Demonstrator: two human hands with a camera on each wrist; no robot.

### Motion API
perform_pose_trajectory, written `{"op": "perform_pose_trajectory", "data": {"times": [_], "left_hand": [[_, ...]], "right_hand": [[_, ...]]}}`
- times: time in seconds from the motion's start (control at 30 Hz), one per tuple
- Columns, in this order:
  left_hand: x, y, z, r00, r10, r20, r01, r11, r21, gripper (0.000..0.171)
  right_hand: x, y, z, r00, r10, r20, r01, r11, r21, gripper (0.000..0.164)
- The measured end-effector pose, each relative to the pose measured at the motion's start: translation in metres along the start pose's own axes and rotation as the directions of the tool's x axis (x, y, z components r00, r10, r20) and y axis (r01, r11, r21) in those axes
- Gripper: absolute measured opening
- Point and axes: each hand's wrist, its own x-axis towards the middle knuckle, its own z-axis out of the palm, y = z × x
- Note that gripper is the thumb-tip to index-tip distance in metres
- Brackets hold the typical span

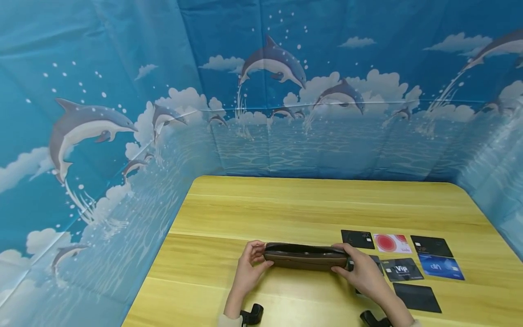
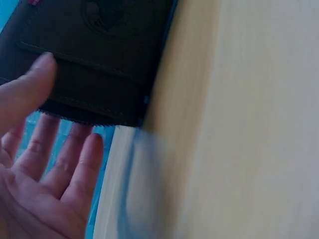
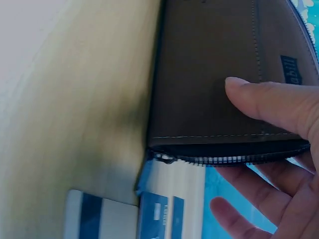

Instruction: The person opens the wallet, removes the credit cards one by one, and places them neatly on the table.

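Note:
A long brown zip wallet [image 1: 306, 262] is held up over the wooden table, its zipped top parted and a dark inside showing. At its left end my left hand [image 1: 248, 269] grips it, the thumb [image 2: 37, 82] on the near face and the fingers behind. The other end is gripped by my right hand [image 1: 365, 271], with the thumb [image 3: 254, 97] pressed flat near a small printed label [image 3: 290, 69]. In the right wrist view the zip teeth [image 3: 219, 160] run along the end of the wallet. What the wallet contains cannot be seen.
Several cards lie flat to the right: a black card [image 1: 357, 239], a white and red one [image 1: 392, 243], a blue one [image 1: 441, 267], a grey VIP card [image 1: 403, 270] and a plain dark one [image 1: 417, 298]. My right hand partly covers others. A dolphin-print curtain [image 1: 261, 145] surrounds the table [image 1: 245, 209].

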Motion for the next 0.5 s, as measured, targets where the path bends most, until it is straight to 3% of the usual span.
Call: {"op": "perform_pose_trajectory", "data": {"times": [0.13,0.27,0.5], "left_hand": [[0.001,-0.001,0.0,0.999,-0.034,0.006,0.033,0.997,0.074,0.044],[0.003,0.005,0.003,0.995,-0.09,-0.032,0.094,0.984,0.151,0.037],[0.012,0.042,0.004,0.994,-0.058,-0.092,0.075,0.978,0.197,0.03]], "right_hand": [[0.001,0.002,0.001,0.999,0.046,0.008,-0.046,0.999,-0.004,0.05],[0.003,0.003,0.001,0.999,0.053,-0.013,-0.053,0.998,0.025,0.05],[0.007,0.002,-0.004,0.995,0.095,-0.026,-0.091,0.986,0.137,0.048]]}}
